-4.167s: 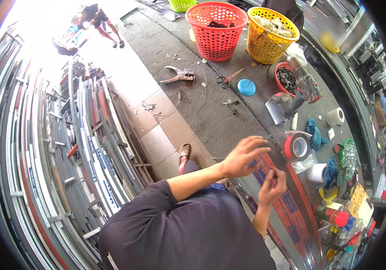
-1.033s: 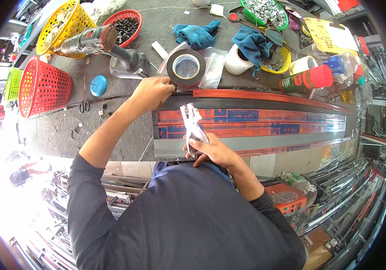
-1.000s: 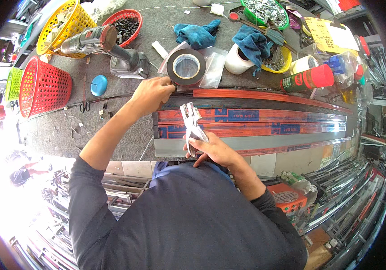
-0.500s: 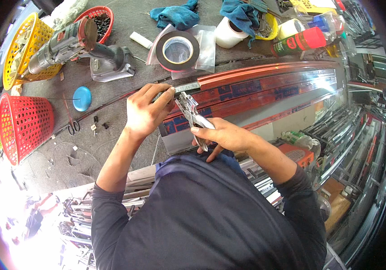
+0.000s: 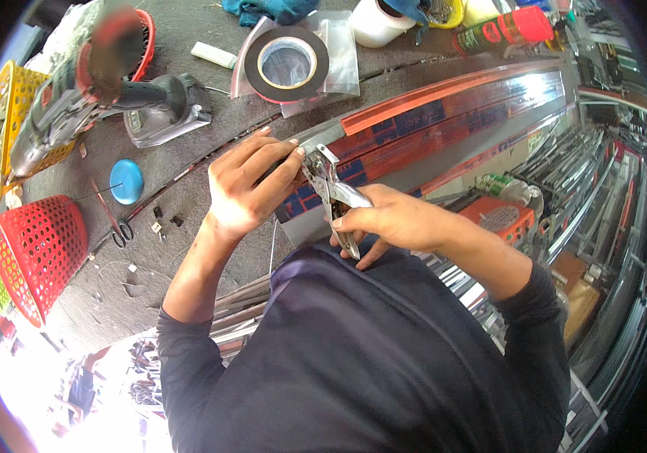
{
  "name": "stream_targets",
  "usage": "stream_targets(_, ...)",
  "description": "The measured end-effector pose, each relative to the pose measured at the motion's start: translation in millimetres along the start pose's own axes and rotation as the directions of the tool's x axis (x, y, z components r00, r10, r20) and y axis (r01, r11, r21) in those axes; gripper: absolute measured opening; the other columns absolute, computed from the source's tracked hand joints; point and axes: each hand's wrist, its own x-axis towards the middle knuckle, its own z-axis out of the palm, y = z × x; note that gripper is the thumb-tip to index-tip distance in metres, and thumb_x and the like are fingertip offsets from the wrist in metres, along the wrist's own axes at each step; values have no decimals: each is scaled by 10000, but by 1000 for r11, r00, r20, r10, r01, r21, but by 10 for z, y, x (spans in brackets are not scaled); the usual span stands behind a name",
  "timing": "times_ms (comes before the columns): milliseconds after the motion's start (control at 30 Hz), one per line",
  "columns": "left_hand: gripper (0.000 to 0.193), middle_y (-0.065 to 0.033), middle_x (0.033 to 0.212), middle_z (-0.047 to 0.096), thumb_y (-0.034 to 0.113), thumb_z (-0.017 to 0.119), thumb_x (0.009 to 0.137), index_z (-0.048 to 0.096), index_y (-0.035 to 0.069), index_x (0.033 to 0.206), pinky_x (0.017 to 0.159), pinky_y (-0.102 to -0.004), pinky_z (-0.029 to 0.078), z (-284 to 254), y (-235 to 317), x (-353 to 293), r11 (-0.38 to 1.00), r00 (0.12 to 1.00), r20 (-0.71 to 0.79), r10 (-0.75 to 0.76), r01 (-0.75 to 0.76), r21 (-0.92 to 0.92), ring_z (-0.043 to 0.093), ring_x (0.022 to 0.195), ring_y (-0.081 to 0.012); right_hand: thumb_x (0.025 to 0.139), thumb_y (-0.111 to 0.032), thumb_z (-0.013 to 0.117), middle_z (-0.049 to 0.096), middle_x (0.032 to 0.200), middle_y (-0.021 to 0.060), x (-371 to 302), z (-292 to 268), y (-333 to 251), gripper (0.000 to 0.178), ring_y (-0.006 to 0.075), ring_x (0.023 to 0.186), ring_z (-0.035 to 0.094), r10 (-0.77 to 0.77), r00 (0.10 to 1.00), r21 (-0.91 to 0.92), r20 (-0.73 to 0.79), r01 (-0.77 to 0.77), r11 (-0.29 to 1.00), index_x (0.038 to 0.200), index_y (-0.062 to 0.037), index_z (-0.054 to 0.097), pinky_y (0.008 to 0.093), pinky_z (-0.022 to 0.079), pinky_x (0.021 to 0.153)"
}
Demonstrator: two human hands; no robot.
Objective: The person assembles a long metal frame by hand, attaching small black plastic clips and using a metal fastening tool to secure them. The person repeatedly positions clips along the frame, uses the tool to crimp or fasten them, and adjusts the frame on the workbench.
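Note:
My right hand [image 5: 388,219] is wrapped round the handles of silver metal pliers [image 5: 338,198], whose handles stand apart. The jaws of the pliers meet the grey near end of a long strip, close by my left fingertips. My left hand [image 5: 252,185] is closed with thumb and fingers pinching that grey end; part of it is hidden under the fingers. Beyond the pliers the strip becomes an orange-red profile [image 5: 444,94] running to the far right. Beneath it lie red-and-blue wrapped profiles [image 5: 391,155] on the bench.
On the bench [image 5: 187,177] are a cordless drill [image 5: 165,106], a tape roll [image 5: 287,64], scissors [image 5: 121,232], a blue disc [image 5: 126,181] and a red basket [image 5: 44,249]. A spray can [image 5: 505,30] lies at the back. Metal lengths [image 5: 550,189] crowd the right side.
The view has shifted, so the bench items sit differently in the picture. The plier jaws have come closer to my left fingertips at the strip's grey end. Both hands keep their holds.

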Motion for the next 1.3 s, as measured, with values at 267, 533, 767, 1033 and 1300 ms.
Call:
stream_targets(267, 405, -133, 1048, 829, 121, 947, 734, 844, 18, 1112, 986, -494, 694, 46, -64, -44, 998, 998, 60, 6, -3, -59, 832, 965, -323, 989, -332, 709, 781, 949, 238, 169, -28, -19, 402, 342, 910, 795, 12, 987, -346, -162, -68, 936, 1076, 61, 705, 499, 653, 839)
stream_targets(533, 410, -130, 1050, 795, 52, 944, 697, 849, 18, 1095, 949, -483, 702, 85, -164, -70, 989, 997, 61, -37, 45, -139, 801, 951, -312, 994, -310, 706, 755, 1098, 393, 284, 215, 18, 453, 565, 1139, 736, -215, 901, -534, -377, -22, 845, 1133, 120, 678, 595, 565, 996)
stream_targets(767, 337, -68, 900, 677, 31, 988, 674, 891, 53, 996, 947, -518, 725, 138, -145, -120, 990, 993, -79, -88, 79, -113, 758, 861, -260, 952, -216, 735, 708, 1096, 371, 342, 232, 74, 395, 575, 1117, 688, -374, 843, -618, -387, 64, 783, 1154, 103, 617, 596, 530, 979)
stream_targets(1033, 342, -58, 853, 643, 98, 999, 705, 883, 14, 1016, 973, -515, 742, 204, -100, -212, 991, 988, -124, -94, 80, -111, 743, 842, -239, 919, -169, 747, 658, 1127, 339, 403, 250, 208, 417, 567, 1131, 653, -413, 824, -592, -389, 120, 797, 1193, 98, 582, 592, 510, 993)
stream_targets(1300, 296, -78, 869, 669, 50, 994, 722, 867, -15, 981, 968, -515, 747, 200, -100, -238, 992, 989, -131, -65, 50, -118, 777, 876, -263, 952, -191, 733, 631, 1300, 413, 423, 297, 255, 636, 607, 1254, 639, -400, 852, -554, -339, 162, 816, 1421, 170, 498, 616, 531, 1094)
